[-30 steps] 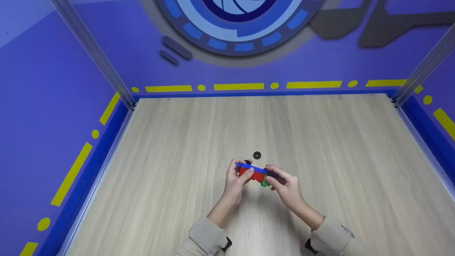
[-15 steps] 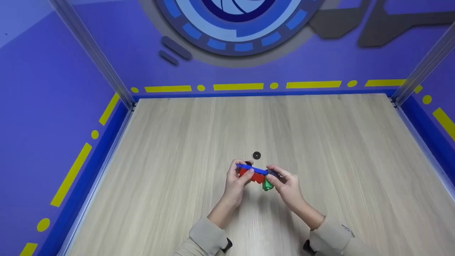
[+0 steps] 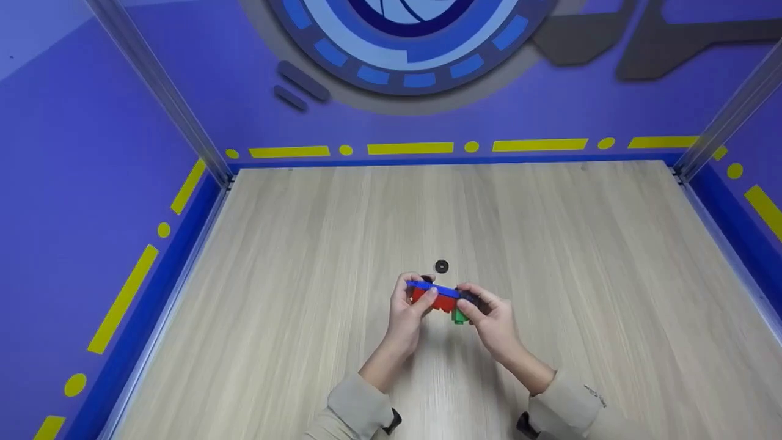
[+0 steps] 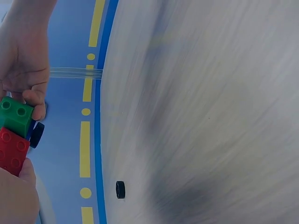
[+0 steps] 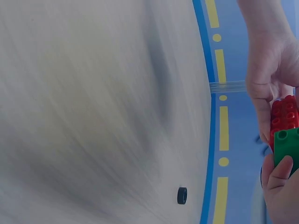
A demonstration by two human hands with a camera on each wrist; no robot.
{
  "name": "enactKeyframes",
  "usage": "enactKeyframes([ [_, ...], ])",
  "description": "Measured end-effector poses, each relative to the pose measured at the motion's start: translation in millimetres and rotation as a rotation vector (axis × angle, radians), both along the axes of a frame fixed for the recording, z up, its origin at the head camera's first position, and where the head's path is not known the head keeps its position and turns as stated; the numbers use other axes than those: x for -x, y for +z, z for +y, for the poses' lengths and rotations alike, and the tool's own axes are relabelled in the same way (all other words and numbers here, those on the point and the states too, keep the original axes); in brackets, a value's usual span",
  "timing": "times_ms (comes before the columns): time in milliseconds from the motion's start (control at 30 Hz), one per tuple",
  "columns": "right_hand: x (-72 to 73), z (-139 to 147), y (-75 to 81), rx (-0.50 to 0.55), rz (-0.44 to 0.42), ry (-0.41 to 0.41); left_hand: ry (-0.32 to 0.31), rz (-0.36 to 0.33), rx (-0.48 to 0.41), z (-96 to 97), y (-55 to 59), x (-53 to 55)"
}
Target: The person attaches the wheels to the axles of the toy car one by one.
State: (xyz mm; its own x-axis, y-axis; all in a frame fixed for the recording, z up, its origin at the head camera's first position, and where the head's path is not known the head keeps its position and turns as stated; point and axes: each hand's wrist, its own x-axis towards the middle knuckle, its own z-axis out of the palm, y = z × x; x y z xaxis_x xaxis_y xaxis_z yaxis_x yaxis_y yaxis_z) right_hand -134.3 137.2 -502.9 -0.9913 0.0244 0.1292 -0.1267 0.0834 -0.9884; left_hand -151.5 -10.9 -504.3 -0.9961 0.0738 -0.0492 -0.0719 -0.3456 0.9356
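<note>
Both hands hold one toy vehicle of building bricks above the table. My left hand (image 3: 405, 315) grips its left end, thumb on the red brick (image 3: 435, 300) and fingers at the blue base (image 3: 441, 290). At the other end my right hand (image 3: 496, 321) pinches around the green brick (image 3: 459, 316), partly covering it. Studs show on the red brick (image 4: 13, 150) and green brick (image 4: 17, 116) in the left wrist view. A black wheel (image 4: 37, 135) sits at the vehicle's side there. Fingers hide much of the base.
A loose black wheel (image 3: 442, 266) lies on the wooden table (image 3: 305, 256), just beyond the hands. Blue-purple panels (image 3: 201, 73) with yellow marks stand along the back and both sides.
The green brick shows more below the right thumb than a second ago, after dipping slightly lower halfway through. The hands stay nearly in place, and the loose wheel has not moved.
</note>
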Motion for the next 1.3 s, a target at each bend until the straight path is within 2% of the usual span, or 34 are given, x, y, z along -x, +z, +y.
enactKeyframes([
  [167,-0.8,-1,0.1,0.006,0.025,-0.012,0.025,-0.016,-0.012,2.7,0.7,-0.3],
  [433,-5.1,-4,9.3,0.014,0.059,-0.015,0.058,-0.029,0.003,8.5,4.1,0.0],
  [600,-11.1,-11,13.9,-0.011,0.143,-0.016,0.139,-0.084,0.041,16.0,5.8,2.7],
  [700,-13.1,-13,14.5,-0.045,0.16,-0.022,0.192,-0.108,0.047,20.6,6.8,4.9],
  [800,-14.5,-13,13.5,-0.067,0.164,-0.02,0.217,-0.106,0.048,23.5,7.3,6.2],
  [1133,-16.9,-10,9.5,-0.12,0.207,0.013,0.219,-0.099,0.037,25.3,6.4,8.3],
  [1233,-16.9,-10,10.8,-0.123,0.203,0.01,0.183,-0.092,0.042,22.9,7.0,8.5],
  [1300,-16.4,-9,12.9,-0.114,0.195,0.003,0.134,-0.085,0.052,19.9,7.8,7.9],
])
